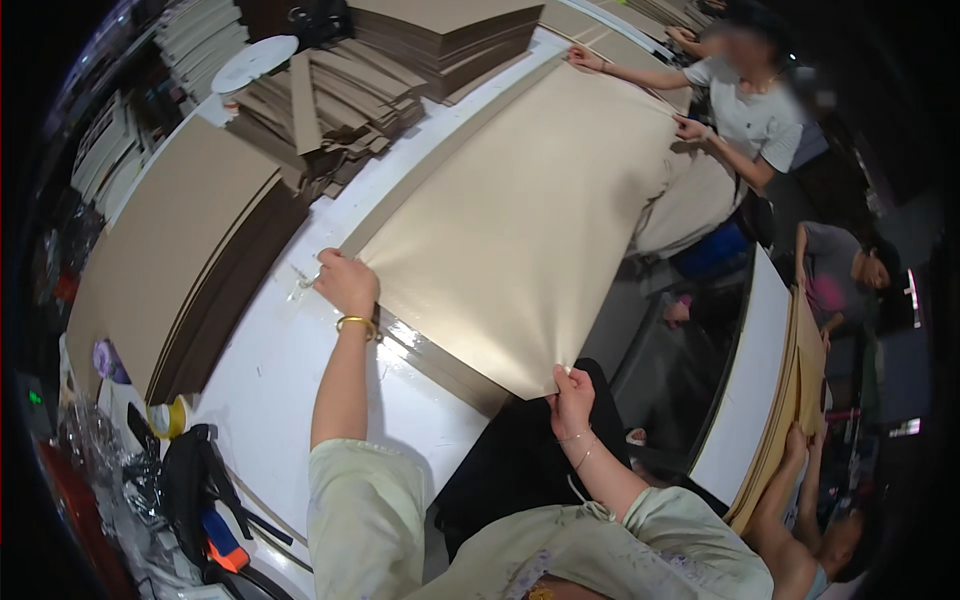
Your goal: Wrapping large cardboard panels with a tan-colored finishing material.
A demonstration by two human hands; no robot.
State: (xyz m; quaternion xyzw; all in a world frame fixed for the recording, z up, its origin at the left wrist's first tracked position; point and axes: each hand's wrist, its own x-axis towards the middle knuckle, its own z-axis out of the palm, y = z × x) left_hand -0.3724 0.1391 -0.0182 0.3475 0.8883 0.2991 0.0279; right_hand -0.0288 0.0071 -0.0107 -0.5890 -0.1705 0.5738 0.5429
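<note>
A large, smooth beige sheet (510,210) with a slight sheen is drawn taut over a brown board (440,365) on the white table. My left hand (348,283) is closed on the sheet's near left corner, low over the table. Out past the table's right edge, my right hand (572,402) pinches the near right corner, and creases fan out from its fingers. A co-worker's two hands (585,60) hold the sheet's far end. Whether the sheet is cloth or film I cannot tell.
Stacked brown boards (190,240) stand left on the white table (290,350), with loose board strips (330,100) and another stack (450,40) beyond. A yellow tape roll (168,417) and a black tape dispenser (200,490) lie near left. Co-workers handle boards at a second table (735,400) on the right.
</note>
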